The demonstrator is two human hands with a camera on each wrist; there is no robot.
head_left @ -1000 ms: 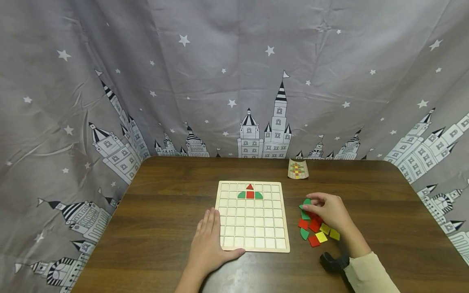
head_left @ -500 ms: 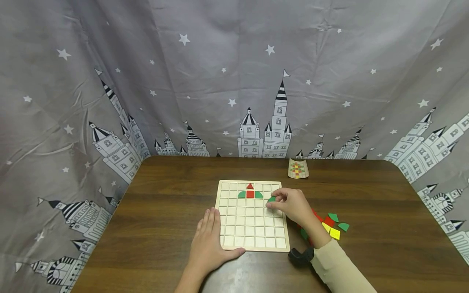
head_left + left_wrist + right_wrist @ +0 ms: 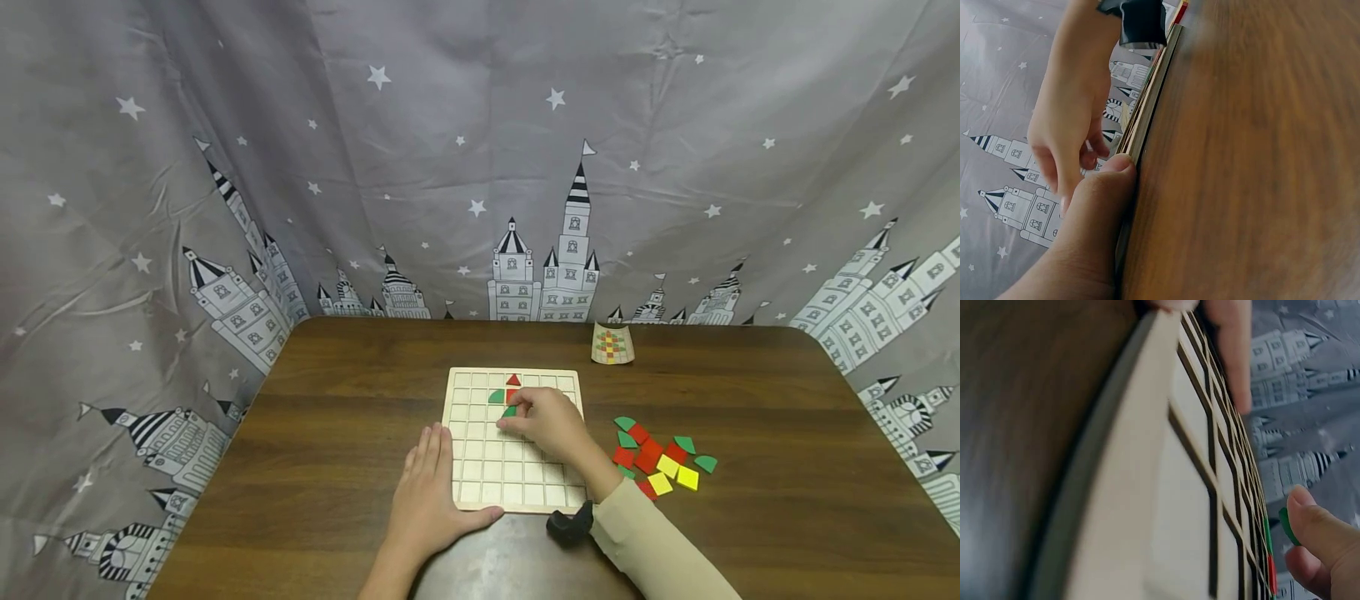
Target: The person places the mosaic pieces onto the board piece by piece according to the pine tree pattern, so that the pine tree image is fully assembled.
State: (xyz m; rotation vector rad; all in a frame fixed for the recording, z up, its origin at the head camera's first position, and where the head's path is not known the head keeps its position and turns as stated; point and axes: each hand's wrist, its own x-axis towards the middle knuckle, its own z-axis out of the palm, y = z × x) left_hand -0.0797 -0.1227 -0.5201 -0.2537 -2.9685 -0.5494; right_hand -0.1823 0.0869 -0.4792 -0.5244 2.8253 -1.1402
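A square wooden grid board [image 3: 512,493] lies on the table. My left hand [image 3: 427,492] rests against its left side with straight fingers, and the thumb touches the near edge. Between thumb and fingers, my right hand [image 3: 551,425] pinches a green quarter-circle tile [image 3: 1287,526] over the board's upper middle cells. In the head view this tile is partly covered by the fingers. Set in the board are a red triangle tile [image 3: 513,380], a red square tile [image 3: 512,393] below it, and a green quarter-circle tile [image 3: 497,397] to the square's left. My right hand hides the cells to the square's right.
Right of the board lies a loose pile of red, green and yellow tiles [image 3: 649,456]. A small pattern card [image 3: 612,344] with coloured shapes stands near the table's back edge. Behind hangs a grey curtain [image 3: 420,167] printed with castles. A black wrist strap [image 3: 570,525] sits by my right sleeve.
My right hand has moved left from the tile pile to the board, carrying a green quarter-circle tile. Some tiles in the pile shifted and spread. My left hand has stayed in place.
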